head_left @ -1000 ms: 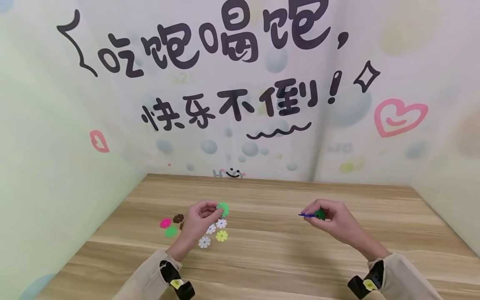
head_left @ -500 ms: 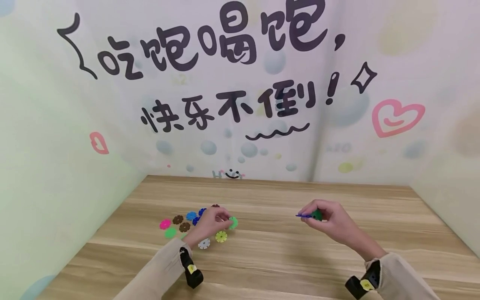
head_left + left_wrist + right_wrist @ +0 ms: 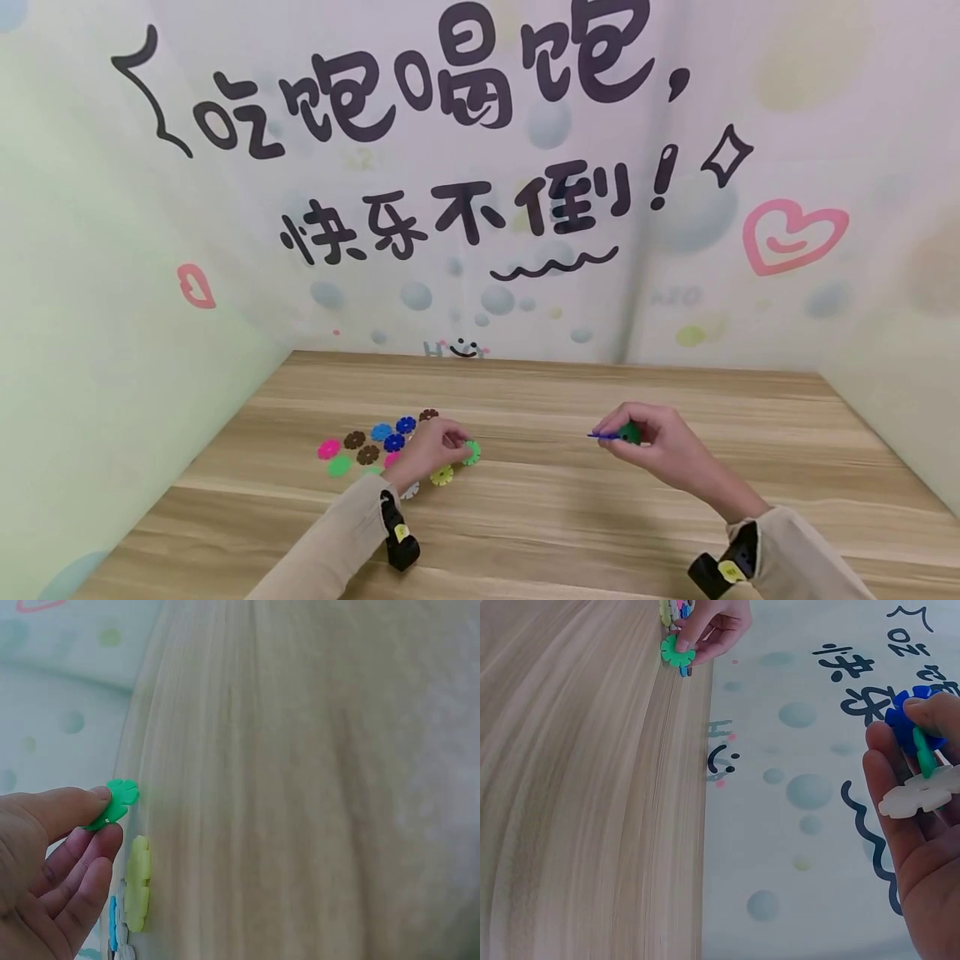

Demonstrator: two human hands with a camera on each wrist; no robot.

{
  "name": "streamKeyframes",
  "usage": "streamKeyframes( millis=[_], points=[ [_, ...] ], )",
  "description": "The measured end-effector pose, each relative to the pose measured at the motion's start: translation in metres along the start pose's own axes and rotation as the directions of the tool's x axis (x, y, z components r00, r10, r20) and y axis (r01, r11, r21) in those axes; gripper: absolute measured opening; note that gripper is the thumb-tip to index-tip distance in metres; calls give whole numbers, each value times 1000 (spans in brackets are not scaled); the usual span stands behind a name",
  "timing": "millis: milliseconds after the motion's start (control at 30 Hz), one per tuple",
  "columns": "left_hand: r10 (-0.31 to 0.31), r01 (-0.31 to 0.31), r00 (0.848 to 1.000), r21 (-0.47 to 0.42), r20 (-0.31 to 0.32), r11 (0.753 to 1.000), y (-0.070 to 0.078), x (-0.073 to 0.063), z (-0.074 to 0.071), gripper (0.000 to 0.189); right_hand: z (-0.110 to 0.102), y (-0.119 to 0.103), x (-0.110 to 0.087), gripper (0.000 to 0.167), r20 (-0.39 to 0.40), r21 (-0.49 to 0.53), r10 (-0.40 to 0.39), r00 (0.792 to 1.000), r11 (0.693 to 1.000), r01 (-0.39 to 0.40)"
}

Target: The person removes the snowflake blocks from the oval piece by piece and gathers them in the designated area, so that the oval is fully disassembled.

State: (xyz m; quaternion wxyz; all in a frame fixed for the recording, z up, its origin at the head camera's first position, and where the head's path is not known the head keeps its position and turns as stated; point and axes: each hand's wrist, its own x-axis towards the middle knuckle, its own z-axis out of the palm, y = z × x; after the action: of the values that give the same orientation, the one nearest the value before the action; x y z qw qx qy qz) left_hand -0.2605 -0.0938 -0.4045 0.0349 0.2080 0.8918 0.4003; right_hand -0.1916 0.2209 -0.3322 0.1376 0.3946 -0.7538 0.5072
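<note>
My left hand [image 3: 433, 450] pinches a light green notched snowflake disc [image 3: 472, 452] between thumb and fingers, at the right side of a group of loose discs. In the left wrist view this green disc [image 3: 122, 796] is tilted at the fingertips, with a yellow disc [image 3: 138, 885] beyond the fingers. Over the right half of the table, my right hand [image 3: 663, 437] holds several joined discs. The right wrist view shows a blue disc [image 3: 904, 727] under the thumb, a green disc [image 3: 925, 756] edge-on, and a white disc [image 3: 921, 796] along the fingers.
Loose discs lie on the wooden table [image 3: 525, 517]: pink [image 3: 328, 449], brown [image 3: 355, 440], green [image 3: 340, 466], dark blue [image 3: 394, 442] and yellow [image 3: 442, 475] among them. My left forearm partly covers a white disc [image 3: 409, 492]. A printed backdrop [image 3: 465, 308] stands behind the table.
With the green disc pinched, my left hand has shifted right and towards me, uncovering blue and brown discs behind it. My right hand has barely moved.
</note>
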Motion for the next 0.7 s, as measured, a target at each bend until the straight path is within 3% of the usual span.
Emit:
streamKeyframes(
  millis=[567, 700],
  points=[
    [5, -4, 1000, 37, -13, 999, -4, 4, 5, 20, 0, 0, -1, 18, 3, -7, 54, 999, 999, -54],
    [24, -24, 1000, 23, -18, 999, 5, 2, 3, 19, 1, 0, 0, 19, 6, 0, 48, 999, 999, -48]
  ],
)
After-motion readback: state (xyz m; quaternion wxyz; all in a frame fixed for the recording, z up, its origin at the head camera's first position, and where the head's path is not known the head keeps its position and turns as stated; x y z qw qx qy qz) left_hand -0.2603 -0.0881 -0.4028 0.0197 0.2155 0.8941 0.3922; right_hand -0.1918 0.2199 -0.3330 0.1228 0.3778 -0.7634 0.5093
